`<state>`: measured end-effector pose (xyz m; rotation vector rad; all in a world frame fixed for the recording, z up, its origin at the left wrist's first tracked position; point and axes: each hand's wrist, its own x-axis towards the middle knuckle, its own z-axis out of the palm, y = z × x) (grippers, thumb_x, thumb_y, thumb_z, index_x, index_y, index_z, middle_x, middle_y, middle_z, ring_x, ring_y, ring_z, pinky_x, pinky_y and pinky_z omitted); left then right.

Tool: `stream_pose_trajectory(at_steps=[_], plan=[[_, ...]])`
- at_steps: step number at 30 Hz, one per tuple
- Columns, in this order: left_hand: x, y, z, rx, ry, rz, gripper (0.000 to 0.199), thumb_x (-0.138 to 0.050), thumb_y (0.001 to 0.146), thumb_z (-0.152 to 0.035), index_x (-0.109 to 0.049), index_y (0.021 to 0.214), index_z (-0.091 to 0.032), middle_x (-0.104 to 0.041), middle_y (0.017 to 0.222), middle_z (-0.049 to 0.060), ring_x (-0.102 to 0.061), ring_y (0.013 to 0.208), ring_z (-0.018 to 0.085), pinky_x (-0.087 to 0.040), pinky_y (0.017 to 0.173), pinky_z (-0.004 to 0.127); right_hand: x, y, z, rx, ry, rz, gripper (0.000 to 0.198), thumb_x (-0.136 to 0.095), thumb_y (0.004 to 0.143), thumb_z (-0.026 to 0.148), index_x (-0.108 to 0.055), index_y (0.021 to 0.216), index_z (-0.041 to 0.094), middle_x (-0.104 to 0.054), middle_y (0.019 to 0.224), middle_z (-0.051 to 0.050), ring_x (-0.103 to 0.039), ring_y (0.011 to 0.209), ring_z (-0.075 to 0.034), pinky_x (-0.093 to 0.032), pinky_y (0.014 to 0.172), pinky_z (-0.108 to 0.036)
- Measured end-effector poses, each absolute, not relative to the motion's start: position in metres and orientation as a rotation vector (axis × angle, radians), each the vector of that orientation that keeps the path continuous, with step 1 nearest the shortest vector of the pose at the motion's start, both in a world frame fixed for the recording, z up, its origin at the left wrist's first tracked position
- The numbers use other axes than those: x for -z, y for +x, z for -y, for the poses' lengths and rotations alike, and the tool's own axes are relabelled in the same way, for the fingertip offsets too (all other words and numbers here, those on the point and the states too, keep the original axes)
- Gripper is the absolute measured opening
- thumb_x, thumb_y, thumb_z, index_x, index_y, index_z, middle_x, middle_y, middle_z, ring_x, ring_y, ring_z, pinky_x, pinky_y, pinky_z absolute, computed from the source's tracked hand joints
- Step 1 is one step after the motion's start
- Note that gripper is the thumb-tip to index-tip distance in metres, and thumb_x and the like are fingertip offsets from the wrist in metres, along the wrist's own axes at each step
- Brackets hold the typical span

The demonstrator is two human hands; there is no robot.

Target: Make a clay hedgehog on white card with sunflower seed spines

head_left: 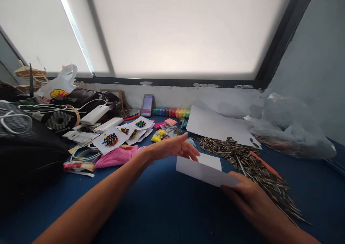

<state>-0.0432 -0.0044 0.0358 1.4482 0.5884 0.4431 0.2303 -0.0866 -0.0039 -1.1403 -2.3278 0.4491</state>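
Note:
My right hand [252,195] pinches the right end of a sheet of white paper [203,173], which tilts up above the blue table. My left hand [175,147] hovers over the paper's far edge with its fingers stretched and loosely apart. Some fingertips drop behind that edge, so I cannot tell whether they touch it. Behind the sheet shows another white paper surface [211,160], perhaps a separate piece or a fold. A large heap of striped sunflower seeds [231,148] lies beyond and right of my right hand, with an orange strip [265,164] among them.
Small bags of coloured clay [161,134] lie beyond my left hand. Seed-and-clay pieces [110,139] sit on white papers at left, near a pink cloth [118,156]. A black bag [27,165], a large white sheet [215,125] and a clear plastic bag [293,136] surround the workspace.

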Motion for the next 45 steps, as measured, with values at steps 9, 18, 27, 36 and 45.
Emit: stream_pose_trajectory(at_steps=[9,18,27,36,45], plan=[[-0.015,-0.047,-0.008,-0.492,1.574,-0.827,0.031,-0.076,0.07,-0.04,-0.066,0.078,-0.012,-0.059,0.073,0.0,-0.054,0.069,0.011,-0.042,0.064,0.021,0.004,0.218,0.085,-0.629,-1.504,2.152,0.041,-0.036,0.095,0.048,-0.058,0.073,0.023,-0.063,0.079,-0.005,-0.061,0.074,-0.02,-0.048,0.067,-0.031],[0.0,-0.025,-0.007,-0.525,2.081,-1.225,0.019,-0.055,0.081,-0.031,-0.063,0.079,-0.014,-0.046,0.06,-0.004,-0.041,0.054,0.009,-0.028,0.049,0.022,-0.01,0.225,0.066,-0.229,-1.796,1.959,0.048,-0.037,0.086,0.058,-0.054,0.11,0.02,-0.066,0.09,-0.008,-0.064,0.073,-0.023,-0.047,0.062,-0.035],[0.002,-0.008,0.007,-0.429,2.508,-1.487,0.019,-0.051,0.085,-0.021,-0.065,0.095,-0.013,-0.061,0.099,0.012,-0.058,0.091,0.026,-0.043,0.075,0.034,0.007,0.206,0.054,0.009,-1.831,2.236,0.034,-0.045,0.089,0.034,-0.06,0.114,0.018,-0.07,0.105,-0.012,-0.069,0.087,-0.029,-0.05,0.066,-0.037],[-0.018,0.007,-0.001,-0.201,2.685,-1.386,0.042,-0.058,0.085,-0.052,-0.065,0.107,-0.017,-0.063,0.107,0.011,-0.052,0.105,0.028,-0.037,0.097,0.043,0.024,0.213,0.052,0.161,-1.626,2.221,0.036,-0.038,0.095,0.038,-0.062,0.112,0.016,-0.07,0.103,-0.01,-0.071,0.081,-0.024,-0.054,0.063,-0.033],[-0.014,0.007,-0.022,-0.124,2.513,-1.349,0.044,-0.066,0.072,-0.057,-0.059,0.09,-0.018,-0.057,0.104,0.008,-0.052,0.102,0.025,-0.04,0.092,0.036,0.036,0.216,0.055,0.322,-1.452,2.211,0.049,-0.025,0.101,0.044,-0.063,0.11,0.015,-0.069,0.094,-0.011,-0.07,0.081,-0.022,-0.055,0.065,-0.033]])
